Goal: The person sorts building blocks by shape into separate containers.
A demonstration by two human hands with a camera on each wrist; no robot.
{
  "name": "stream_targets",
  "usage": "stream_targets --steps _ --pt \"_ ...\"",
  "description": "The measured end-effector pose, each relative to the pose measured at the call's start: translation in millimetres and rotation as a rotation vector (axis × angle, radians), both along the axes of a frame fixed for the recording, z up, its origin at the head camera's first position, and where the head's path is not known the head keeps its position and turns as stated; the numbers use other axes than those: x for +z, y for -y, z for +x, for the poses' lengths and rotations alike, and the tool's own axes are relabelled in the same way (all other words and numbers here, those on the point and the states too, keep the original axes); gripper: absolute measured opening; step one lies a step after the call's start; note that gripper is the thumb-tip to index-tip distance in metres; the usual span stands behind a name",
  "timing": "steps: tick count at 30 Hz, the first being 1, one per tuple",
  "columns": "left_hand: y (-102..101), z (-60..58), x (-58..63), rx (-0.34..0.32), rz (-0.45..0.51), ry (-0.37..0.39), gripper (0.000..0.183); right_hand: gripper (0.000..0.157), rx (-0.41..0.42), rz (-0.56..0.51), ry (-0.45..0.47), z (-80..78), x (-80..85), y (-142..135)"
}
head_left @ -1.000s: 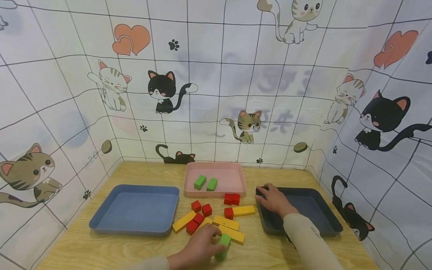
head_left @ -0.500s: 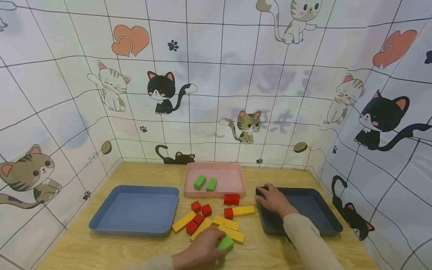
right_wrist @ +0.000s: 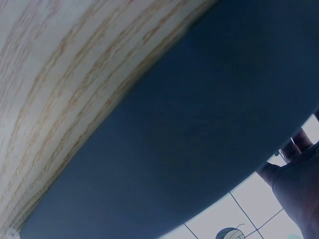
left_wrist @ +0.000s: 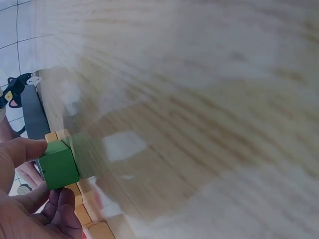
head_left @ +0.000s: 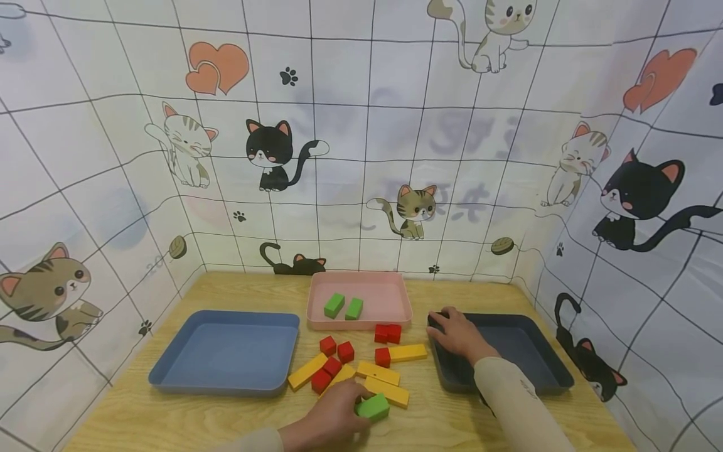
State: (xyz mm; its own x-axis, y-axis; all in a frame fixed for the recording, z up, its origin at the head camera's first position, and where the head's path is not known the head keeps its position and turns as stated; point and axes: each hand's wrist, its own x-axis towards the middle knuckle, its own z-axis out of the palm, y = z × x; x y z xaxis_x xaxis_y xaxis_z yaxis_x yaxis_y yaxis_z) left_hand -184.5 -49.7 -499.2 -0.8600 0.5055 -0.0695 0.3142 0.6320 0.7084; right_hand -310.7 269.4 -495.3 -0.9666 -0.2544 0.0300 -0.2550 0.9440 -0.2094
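In the head view my left hand pinches a green block low over the front middle of the table. The left wrist view has the green block between thumb and fingers, its end face towards the camera. Just behind that hand lie several yellow blocks and several red cubes. My right hand rests on the left rim of the dark tray, fingers spread. In the right wrist view the wall of the dark tray hides most of that hand.
A blue tray stands on the left. At the back, a pink tray holds two green blocks. Two red cubes lie just in front of it. A cat-print sheet walls in the wooden table.
The green block has turned in my left hand's grip, from pointing away from me to lying more sideways. My right hand has stayed on the dark tray's rim.
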Motion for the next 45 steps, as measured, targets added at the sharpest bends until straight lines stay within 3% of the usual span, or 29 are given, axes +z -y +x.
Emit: stream_targets --steps 16,27,34,45 --pt "0 -11.5 15.9 0.017 0.033 -0.040 0.029 0.055 0.003 -0.008 0.002 3.0 3.9 3" --pt "-1 -16.6 35.1 0.045 0.060 -0.077 0.026 0.055 0.005 -0.016 0.003 3.8 3.8 3" --pt "-3 -28.5 41.3 0.078 0.090 -0.129 0.024 0.055 0.003 -0.012 0.002 2.8 3.7 2" --pt "-5 -52.7 45.7 0.178 0.196 -0.126 0.021 0.054 0.008 -0.008 -0.010 4.7 4.5 3"
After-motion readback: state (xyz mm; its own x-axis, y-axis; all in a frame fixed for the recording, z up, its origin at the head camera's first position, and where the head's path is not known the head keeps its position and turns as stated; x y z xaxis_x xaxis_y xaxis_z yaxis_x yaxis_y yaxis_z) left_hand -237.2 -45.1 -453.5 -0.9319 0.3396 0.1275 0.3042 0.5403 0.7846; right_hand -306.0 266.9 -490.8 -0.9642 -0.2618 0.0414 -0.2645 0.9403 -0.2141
